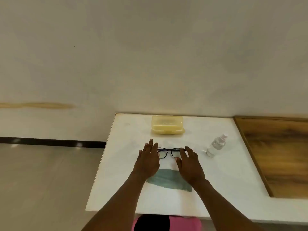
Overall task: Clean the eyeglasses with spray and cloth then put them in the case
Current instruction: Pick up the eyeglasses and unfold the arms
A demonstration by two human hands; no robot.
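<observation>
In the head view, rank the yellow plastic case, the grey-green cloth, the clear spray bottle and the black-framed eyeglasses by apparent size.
1. Grey-green cloth, partly covered by the forearms and nearest the camera, so its lead is unsure.
2. Yellow translucent plastic case.
3. Clear spray bottle and black-framed eyeglasses: too alike to rank, with both hands hiding the frame's ends.

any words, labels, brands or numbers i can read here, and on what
None can be read in this view.
Spray bottle: clear, no label visible.
Yellow case: a faint mark on the lid, too blurred to read.
Eyeglasses: no print visible on the dark frame.
Cloth: plain grey-green, no text.
</observation>
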